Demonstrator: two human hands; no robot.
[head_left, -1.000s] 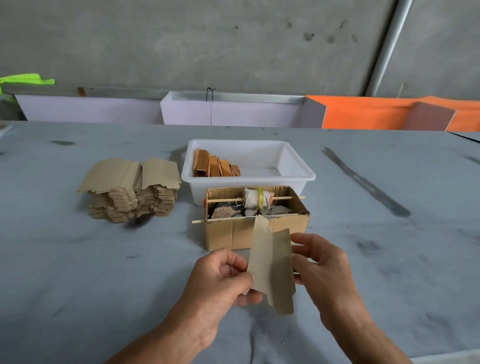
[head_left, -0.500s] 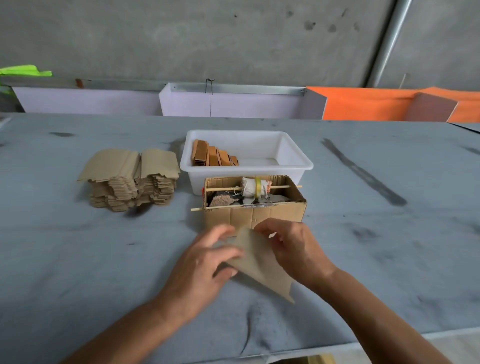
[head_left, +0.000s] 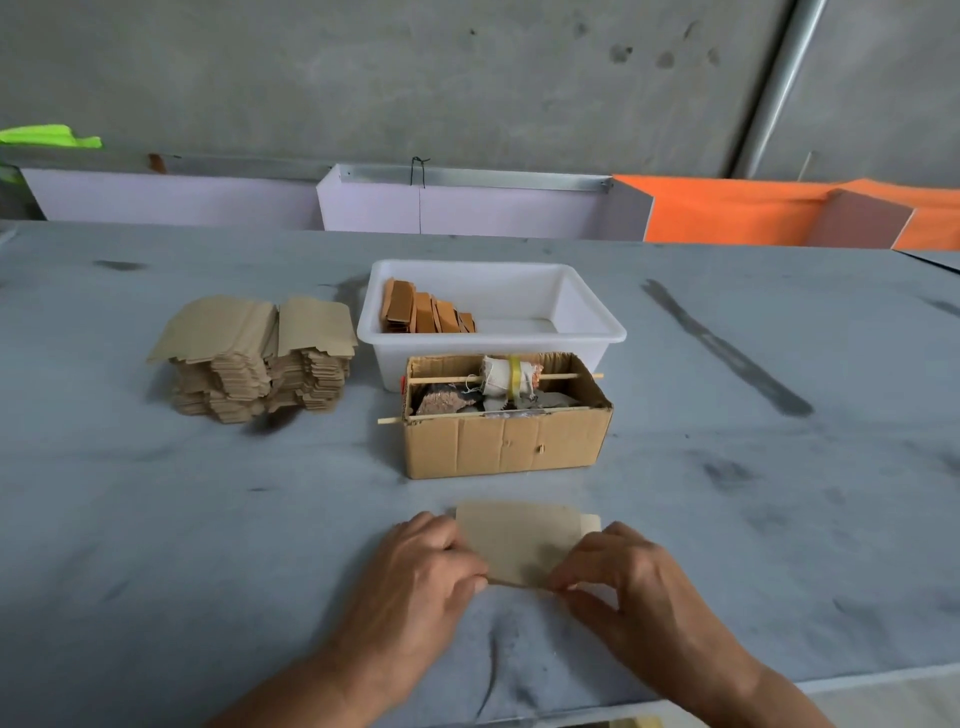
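Observation:
A tan folded paper piece (head_left: 519, 538) lies flat on the grey table (head_left: 156, 519) close to the near edge. My left hand (head_left: 421, 566) pinches its left side, fingers curled at the edge. My right hand (head_left: 618, 566) pinches its near right corner, and a small flap sticks out past the fingers. Behind the piece stands an open cardboard box (head_left: 504, 447) with two thin sticks across it and a wrapped spool (head_left: 511, 376) on the far stick.
A white plastic tub (head_left: 592, 317) holding several brown folded pieces (head_left: 421, 314) stands behind the box. A stack of tan paper blanks (head_left: 254, 358) sits at the left. Purple and orange panels (head_left: 467, 208) line the table's far edge.
The paper piece was held upright in the air one second ago; both hands have brought it down and laid it flat on the table, nearer to me.

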